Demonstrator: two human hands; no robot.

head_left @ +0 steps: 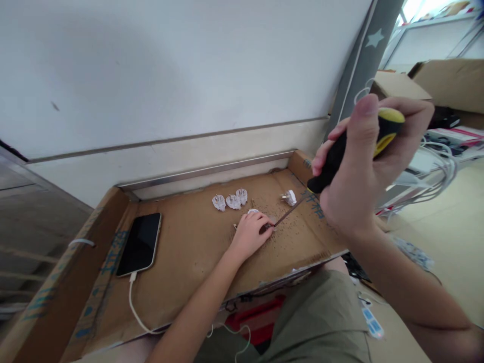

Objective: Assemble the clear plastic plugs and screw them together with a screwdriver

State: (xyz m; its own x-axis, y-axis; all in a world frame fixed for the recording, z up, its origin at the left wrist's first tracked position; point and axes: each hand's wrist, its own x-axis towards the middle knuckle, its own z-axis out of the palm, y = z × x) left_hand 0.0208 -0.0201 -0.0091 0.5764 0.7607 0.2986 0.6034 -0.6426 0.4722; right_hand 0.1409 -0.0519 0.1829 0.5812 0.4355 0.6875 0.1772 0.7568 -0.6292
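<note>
My right hand (363, 161) is wrapped round the black and yellow handle of a screwdriver (329, 159), held high on the right. Its long shaft slants down and left, and the tip meets the spot at my left fingertips. My left hand (252, 233) is closed low on the cardboard over a small piece, apparently a white plug, mostly hidden by the fingers. A metal prong shows at its left, and some white plastic (253, 211) shows just above the fingers. Many tiny dark screws (289, 222) lie scattered right of that hand.
Several white plugs (233, 201) lie prongs up behind my left hand, and another plug (289, 197) lies to the right. A phone (140, 244) with a white cable rests at left. The cardboard-lined tray (181, 272) has raised sides. Cartons (449, 83) and cables stand at right.
</note>
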